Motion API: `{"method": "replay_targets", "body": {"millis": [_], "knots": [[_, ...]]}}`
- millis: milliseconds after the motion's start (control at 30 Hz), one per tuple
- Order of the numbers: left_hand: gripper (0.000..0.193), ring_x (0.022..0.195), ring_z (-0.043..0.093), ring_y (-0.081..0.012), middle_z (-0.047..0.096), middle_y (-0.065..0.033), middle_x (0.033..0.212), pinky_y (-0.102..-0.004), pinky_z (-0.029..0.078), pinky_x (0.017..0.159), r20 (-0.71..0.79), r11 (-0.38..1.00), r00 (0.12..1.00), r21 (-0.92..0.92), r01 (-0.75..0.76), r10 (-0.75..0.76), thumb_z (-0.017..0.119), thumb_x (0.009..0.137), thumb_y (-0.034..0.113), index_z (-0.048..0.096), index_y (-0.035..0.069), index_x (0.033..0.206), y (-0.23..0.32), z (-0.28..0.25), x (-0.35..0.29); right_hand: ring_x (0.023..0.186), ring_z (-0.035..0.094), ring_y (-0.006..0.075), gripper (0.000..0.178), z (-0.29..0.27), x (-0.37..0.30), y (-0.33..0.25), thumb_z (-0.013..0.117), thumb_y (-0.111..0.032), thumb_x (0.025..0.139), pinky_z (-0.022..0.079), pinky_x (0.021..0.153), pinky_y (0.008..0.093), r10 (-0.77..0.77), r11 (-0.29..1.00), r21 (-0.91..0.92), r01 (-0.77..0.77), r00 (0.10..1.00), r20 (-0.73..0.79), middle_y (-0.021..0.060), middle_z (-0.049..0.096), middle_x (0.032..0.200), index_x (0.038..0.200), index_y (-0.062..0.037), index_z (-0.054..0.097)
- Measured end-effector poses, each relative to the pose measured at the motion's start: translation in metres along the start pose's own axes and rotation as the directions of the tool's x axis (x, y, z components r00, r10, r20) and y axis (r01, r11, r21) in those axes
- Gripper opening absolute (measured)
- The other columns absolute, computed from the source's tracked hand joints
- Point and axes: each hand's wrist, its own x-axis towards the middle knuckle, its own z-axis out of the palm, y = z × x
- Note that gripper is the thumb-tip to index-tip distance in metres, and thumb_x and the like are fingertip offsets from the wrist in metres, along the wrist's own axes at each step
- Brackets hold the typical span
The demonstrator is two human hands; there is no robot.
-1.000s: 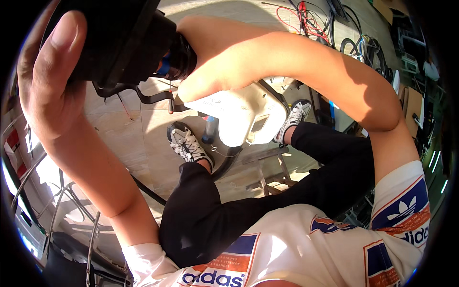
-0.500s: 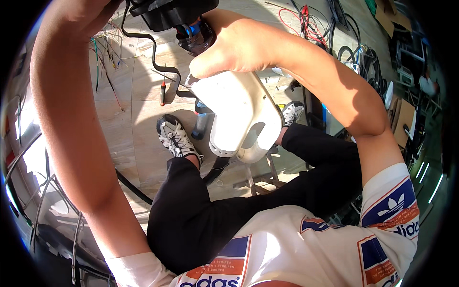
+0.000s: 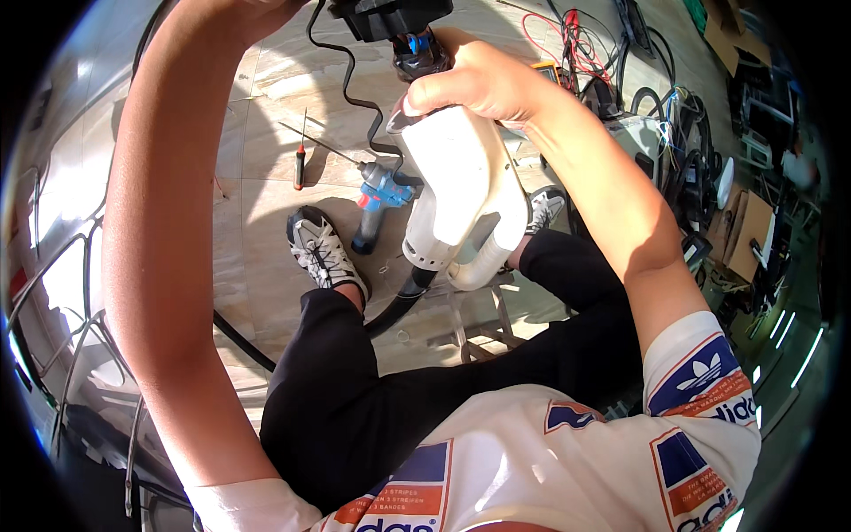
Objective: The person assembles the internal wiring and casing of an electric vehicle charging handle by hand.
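Note:
In front of me hangs a white plastic casing with a looped handle, apparently an electric-car charging gun. A thick black cable leaves its lower end. My right hand is closed round its upper end, thumb on the white shell, other fingers hidden. Above it juts a black plastic head with dark wrapped wiring below, partly cut off by the upper edge. A thin black wavy cord hangs beside it. My left hand is at the upper edge left of the head; its fingers are mostly outside the picture.
A blue cordless drill with a long bit lies on the tiled floor, beside a red-and-black screwdriver. Red and black leads tangle at the upper right. Cardboard boxes stand at the right. Dark cables loop at the left.
The casing, black head and both hands have shifted to the right in the picture. The drill, mostly covered before, is now in view.

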Motion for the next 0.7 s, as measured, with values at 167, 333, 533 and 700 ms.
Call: {"method": "replay_targets", "body": {"millis": [167, 333, 533, 700], "knots": [[0.059, 0.110, 0.059, -0.0155, 0.061, -0.0061, 0.121, -0.0304, 0.046, 0.098, -0.054, 0.993, 0.998, -0.119, 0.002, -0.008, 0.072, 0.091, 0.020, 0.051, 0.000, 0.141, -0.048, 0.008, -0.012, 0.080, 0.067, 0.0165, 0.048, -0.007, -0.012, 0.026, 0.080, -0.035, 0.081, 0.053, 0.074, 0.0304, 0.040, 0.997, 0.065, -0.038, 0.998, -0.040, 0.0073, 0.067, 0.091, 0.110, -0.0012, 0.063], [0.088, 0.120, 0.052, -0.0180, 0.052, -0.0106, 0.133, -0.0311, 0.040, 0.104, -0.006, 0.991, 0.999, -0.133, 0.030, -0.031, 0.082, 0.083, 0.029, 0.035, -0.003, 0.150, -0.052, 0.022, -0.022, 0.107, 0.061, 0.0184, 0.078, -0.013, -0.018, 0.054, 0.084, -0.045, 0.078, 0.052, 0.086, 0.0310, -0.191, 0.915, 0.357, 0.189, 0.981, -0.031, 0.0088, 0.063, 0.115, 0.137, -0.0060, 0.051], [0.089, 0.113, 0.057, -0.0185, 0.061, -0.0119, 0.120, -0.0302, 0.042, 0.102, 0.025, 0.972, 0.995, 0.210, -0.102, 0.099, 0.090, 0.074, 0.027, 0.045, -0.005, 0.143, -0.026, 0.068, -0.037, 0.119, 0.059, 0.0213, 0.094, -0.040, -0.031, 0.064, 0.078, -0.059, 0.077, 0.048, 0.100, 0.0334, -0.315, 0.857, 0.462, 0.226, 0.941, 0.125, 0.0135, 0.059, 0.132, 0.144, -0.0024, 0.045], [0.091, 0.111, 0.057, -0.0212, 0.061, -0.0131, 0.121, -0.0335, 0.041, 0.101, 0.204, 0.908, 0.939, 0.266, -0.325, 0.277, 0.092, 0.071, 0.025, 0.047, -0.001, 0.145, -0.034, 0.067, -0.051, 0.115, 0.061, 0.0236, 0.097, -0.051, -0.041, -0.011, 0.093, -0.037, 0.059, 0.049, 0.099, 0.0344, -0.303, 0.951, 0.038, 0.305, 0.909, 0.285, 0.0137, 0.062, 0.124, 0.136, 0.0027, 0.049]]}}
